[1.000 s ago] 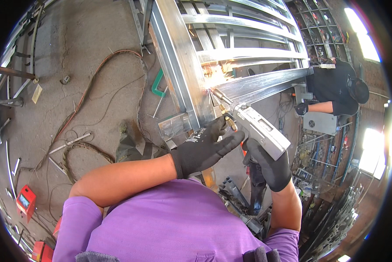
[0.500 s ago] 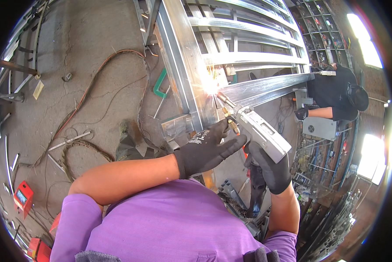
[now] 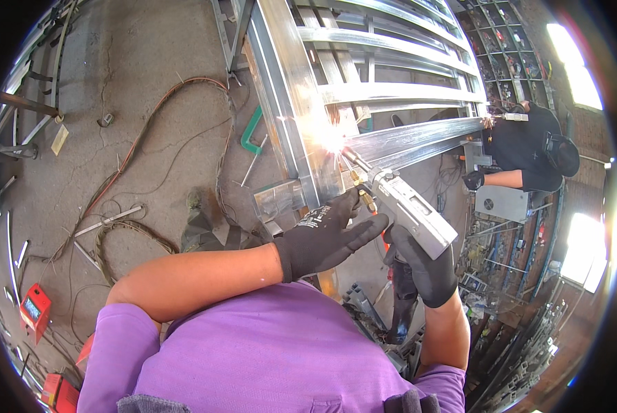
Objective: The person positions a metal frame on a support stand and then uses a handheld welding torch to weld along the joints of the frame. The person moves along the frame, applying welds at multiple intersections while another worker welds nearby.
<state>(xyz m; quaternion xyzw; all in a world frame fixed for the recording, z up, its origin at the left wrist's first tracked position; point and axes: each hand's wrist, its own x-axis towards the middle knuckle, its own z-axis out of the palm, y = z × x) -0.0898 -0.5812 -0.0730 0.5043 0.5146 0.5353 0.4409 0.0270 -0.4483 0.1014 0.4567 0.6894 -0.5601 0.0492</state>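
Note:
My right hand (image 3: 425, 265), in a black glove, is wrapped round the grip of a silver handheld welding torch (image 3: 415, 213). Its nozzle points up and left at a steel frame (image 3: 291, 103), where a bright glow and sparks burn at the joint between a wide upright tube and a cross tube (image 3: 425, 135). My left hand (image 3: 326, 234), also black-gloved, reaches in from the left; its fingers and thumb close about the brass fitting (image 3: 368, 199) under the torch's front. Glare hides the weld spot itself.
A co-worker in black (image 3: 522, 148) is at the frame's right end, near small sparks. A green clamp (image 3: 252, 129) hangs by the frame's left side. Cables (image 3: 143, 131) snake across the floor at left, beside a red machine (image 3: 35, 308). Metal pieces (image 3: 367, 303) lie near my body.
The glow at the joint continues, its sparks changing shape. Small sparks now show by the co-worker at the far right end. My hands and torch are almost unmoved.

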